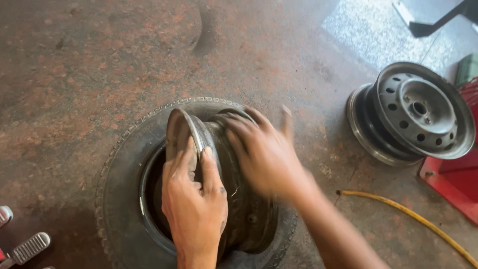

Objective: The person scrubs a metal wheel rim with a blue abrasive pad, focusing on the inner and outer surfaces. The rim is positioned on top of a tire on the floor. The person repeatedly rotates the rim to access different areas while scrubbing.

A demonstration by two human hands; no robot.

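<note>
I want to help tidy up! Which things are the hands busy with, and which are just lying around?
In use: left hand gripping the tilted steel rim; right hand, blurred, on the same rim; tyre beneath it.

Lying about: spare wheel rim, yellow hose, red stand, foot pedal.

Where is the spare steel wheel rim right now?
In the head view, the spare steel rim lies on the floor at upper right, beside a red stand, above the yellow hose.
</note>
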